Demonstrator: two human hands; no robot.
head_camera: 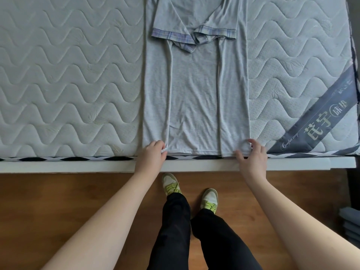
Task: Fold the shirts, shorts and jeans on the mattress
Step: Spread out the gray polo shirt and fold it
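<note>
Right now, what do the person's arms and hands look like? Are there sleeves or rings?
Both arms are bare all the way up the picture, with no sleeves showing. The left hand and the right hand wear no gloves, and no rings, watch or bracelets show. Lower down, the person wears black trousers and pale shoes with bright yellow-green laces.

We see a pale grey t-shirt (194, 98) with blue-lilac plaid sleeve cuffs (216, 33), on a light grey wave-quilted mattress (68, 84) bearing a dark grey band (319, 117) with white lettering at its corner.

Bare mattress (68, 84) flanks the shirt (194, 98) — unobstructed both sides.
</note>
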